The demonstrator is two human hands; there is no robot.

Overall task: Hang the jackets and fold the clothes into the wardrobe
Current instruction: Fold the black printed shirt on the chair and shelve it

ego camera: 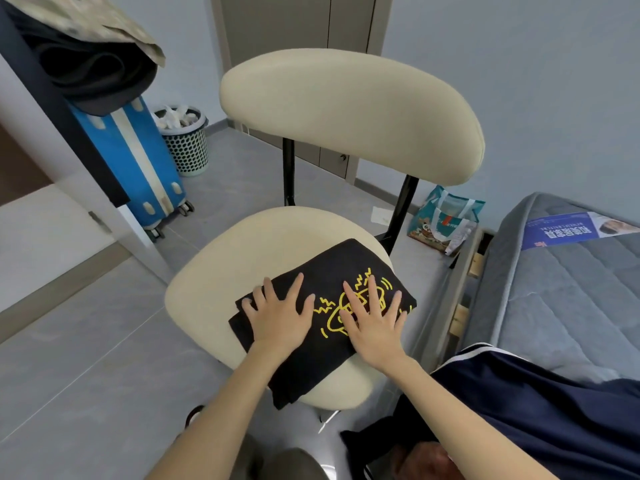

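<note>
A folded black T-shirt (311,362) with a yellow line drawing lies on the cream seat of a chair (249,251). My left hand (278,317) presses flat on the shirt's left part, fingers spread. My right hand (372,322) lies flat on the yellow print, fingers straight and spread. A navy jacket with white stripes (540,410) is draped at the lower right, by the bed. Dark clothes and a camouflage garment (93,46) hang over the wardrobe's edge at the upper left.
The wardrobe's white door and dark edge (65,133) stand to the left. Behind it are a blue suitcase (138,161) and a perforated bin (187,143). A grey mattress (571,289) fills the right side, with a teal bag (443,220) on the floor beside it.
</note>
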